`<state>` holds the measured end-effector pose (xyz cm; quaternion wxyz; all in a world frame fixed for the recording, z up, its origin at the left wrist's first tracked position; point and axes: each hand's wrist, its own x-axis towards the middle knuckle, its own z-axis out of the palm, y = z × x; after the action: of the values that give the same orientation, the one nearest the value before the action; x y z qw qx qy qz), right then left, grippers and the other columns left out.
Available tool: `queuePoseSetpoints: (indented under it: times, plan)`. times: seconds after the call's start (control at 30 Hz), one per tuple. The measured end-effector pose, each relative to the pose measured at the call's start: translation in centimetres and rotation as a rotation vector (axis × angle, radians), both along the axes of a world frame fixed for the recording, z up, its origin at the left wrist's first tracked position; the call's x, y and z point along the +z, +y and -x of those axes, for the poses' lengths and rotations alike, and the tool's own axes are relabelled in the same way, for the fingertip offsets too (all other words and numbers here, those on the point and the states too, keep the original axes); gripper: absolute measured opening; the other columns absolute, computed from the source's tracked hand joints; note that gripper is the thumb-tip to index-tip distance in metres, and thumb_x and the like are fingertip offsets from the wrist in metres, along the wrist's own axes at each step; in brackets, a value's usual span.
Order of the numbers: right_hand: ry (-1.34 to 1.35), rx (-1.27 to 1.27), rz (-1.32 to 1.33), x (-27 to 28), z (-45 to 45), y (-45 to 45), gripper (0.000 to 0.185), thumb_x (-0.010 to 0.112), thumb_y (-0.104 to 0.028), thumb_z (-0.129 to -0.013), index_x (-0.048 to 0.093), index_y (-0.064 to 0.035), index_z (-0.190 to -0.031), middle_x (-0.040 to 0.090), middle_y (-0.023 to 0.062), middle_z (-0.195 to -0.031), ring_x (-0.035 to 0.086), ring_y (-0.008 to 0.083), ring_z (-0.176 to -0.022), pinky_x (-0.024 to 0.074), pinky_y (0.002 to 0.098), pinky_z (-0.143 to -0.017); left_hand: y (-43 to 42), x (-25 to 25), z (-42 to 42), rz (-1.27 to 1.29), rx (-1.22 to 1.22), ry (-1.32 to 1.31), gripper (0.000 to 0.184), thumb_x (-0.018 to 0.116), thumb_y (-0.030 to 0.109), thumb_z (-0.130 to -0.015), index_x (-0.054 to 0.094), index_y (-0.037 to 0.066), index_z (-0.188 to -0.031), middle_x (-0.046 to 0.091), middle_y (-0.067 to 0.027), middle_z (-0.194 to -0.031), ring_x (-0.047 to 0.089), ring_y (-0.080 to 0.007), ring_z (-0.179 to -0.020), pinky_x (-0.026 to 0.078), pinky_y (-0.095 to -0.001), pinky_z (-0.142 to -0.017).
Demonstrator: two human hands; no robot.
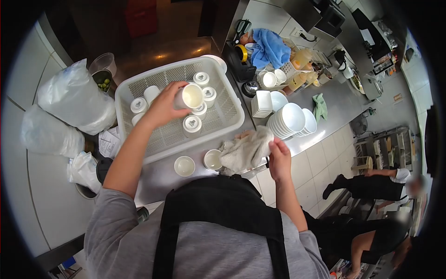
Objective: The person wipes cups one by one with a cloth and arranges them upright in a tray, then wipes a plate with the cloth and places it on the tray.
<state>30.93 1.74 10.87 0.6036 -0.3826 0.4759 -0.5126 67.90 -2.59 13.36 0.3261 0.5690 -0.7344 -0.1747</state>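
**Left hand (165, 106) on a cup (192, 96), right hand (280, 160) on a cloth (246, 151)**

From my end, the basket (234, 120) is the largest piece: it looks like stiff plastic, and I'd take it by the rim. The cloth should be soft and limp, sagging wherever I don't pinch it. The cup looks like smooth ceramic: fairly light, rigid, easily chipped and perhaps slippery if wet. I'd hold it round the wall, clear of the lip.

The left forearm (127, 153) slants forward across the basket's rim. Its hand is closed round the cup's side, mouth tipped towards my view, above the basket; I can't tell whether it touches the upturned cups (192, 123) there. The right forearm (291, 200) angles up beside the counter (153, 183), thumb and fingers pinching the cloth's edge. The cloth bunches against one of two upright counter cups (212, 159); the other (185, 166) stands just beside it.
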Motion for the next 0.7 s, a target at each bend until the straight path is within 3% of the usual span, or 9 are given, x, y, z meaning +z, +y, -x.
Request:
queuePoseSetpoints:
  times: [0.07,0.17,0.23,0.3,0.37,0.43,0.5,0.6,0.7]
  plan:
    - [-0.059,0.052,0.144,3.9,-2.9,-0.8,0.017,0.054,-0.005,-0.092,0.06,0.0005,-0.107,0.065,0.0054,-0.099,0.061,0.0113,-0.088,0.0481,0.0257,-0.082,0.1,-0.6,1.7,0.023,-0.147,0.342,0.073,0.079,0.011,-0.063,0.044,0.009,-0.127,0.048,-0.0121,-0.126,0.047,-0.0287,-0.122,0.038,-0.0363,-0.102]
    - [0.056,0.191,0.377,7.0,-7.0,-1.1,0.021,0.057,-0.005,-0.09,0.059,-0.0003,-0.11,0.065,0.0087,-0.096,0.062,0.0136,-0.086,0.0486,0.0264,-0.079,1.2,0.6,5.1,0.06,-0.281,0.333,0.074,0.08,0.009,-0.06,0.045,0.009,-0.125,0.047,-0.0119,-0.128,0.046,-0.0285,-0.122,0.039,-0.0362,-0.102]
    - [0.746,0.273,0.919,7.5,-9.1,-1.5,0.026,0.06,-0.014,-0.088,0.059,-0.0028,-0.112,0.065,0.0127,-0.09,0.064,0.0194,-0.078,0.0501,0.0285,-0.076,2.0,1.0,7.0,0.153,-0.321,0.319,0.073,0.08,0.008,-0.059,0.046,0.009,-0.123,0.049,-0.0111,-0.124,0.049,-0.0281,-0.119,0.041,-0.0357,-0.099]
    - [1.456,0.505,0.98,8.6,-10.1,-0.2,0.035,0.064,-0.026,-0.085,0.059,-0.0057,-0.113,0.065,0.0134,-0.085,0.065,0.0253,-0.071,0.0512,0.0317,-0.074,2.1,1.0,8.1,0.106,-0.377,0.453,0.074,0.08,0.008,-0.057,0.046,0.01,-0.122,0.052,-0.01,-0.12,0.052,-0.0279,-0.114,0.044,-0.0355,-0.095]
    - [1.347,0.364,1.197,6.9,-9.7,-0.3,0.038,0.065,-0.034,-0.083,0.062,-0.0078,-0.11,0.067,0.0108,-0.083,0.066,0.0264,-0.066,0.0513,0.0359,-0.076,2.1,1.5,7.7,0.147,-0.394,0.42,0.073,0.081,0.009,-0.056,0.048,0.009,-0.121,0.053,-0.0102,-0.118,0.054,-0.0289,-0.109,0.045,-0.0361,-0.092]
    - [0.53,0.62,0.207,5.6,-9.1,-1.4,0.035,0.067,-0.031,-0.08,0.064,-0.0097,-0.107,0.068,0.0099,-0.087,0.066,0.0271,-0.075,0.0506,0.0377,-0.079,2.6,2.9,7.6,0.138,-0.416,0.22,0.069,0.08,0.01,-0.055,0.051,0.008,-0.118,0.053,-0.0103,-0.118,0.054,-0.03,-0.108,0.046,-0.037,-0.091]
    - [1.069,0.617,0.995,4.3,-7.6,-2.9,0.031,0.066,-0.019,-0.078,0.065,-0.0123,-0.108,0.066,0.0089,-0.102,0.062,0.0257,-0.098,0.0491,0.0378,-0.084,2.7,3.7,8.1,0.227,-0.464,0.144,0.073,0.082,0.011,-0.051,0.052,0.009,-0.118,0.055,-0.0105,-0.117,0.053,-0.0318,-0.11,0.046,-0.0375,-0.092]
    - [1.222,0.698,0.988,3.6,-7.4,-2.6,0.034,0.066,-0.011,-0.077,0.063,-0.0094,-0.111,0.064,0.0121,-0.107,0.062,0.0274,-0.099,0.0476,0.0376,-0.087,3.5,4.4,9.2,0.389,-0.388,-0.212,0.077,0.082,0.019,-0.048,0.056,0.014,-0.12,0.053,-0.0049,-0.12,0.052,-0.0279,-0.105,0.047,-0.0363,-0.088]
    - [0.635,0.658,0.628,4.3,-7.6,-2.0,0.039,0.065,-0.002,-0.074,0.061,-0.0071,-0.113,0.064,0.0161,-0.107,0.061,0.0299,-0.1,0.0465,0.0377,-0.089,2.8,3.8,9.2,0.497,-0.354,-0.243,0.079,0.081,0.013,-0.053,0.052,0.016,-0.126,0.051,-0.0062,-0.123,0.052,-0.0286,-0.105,0.048,-0.0357,-0.089]
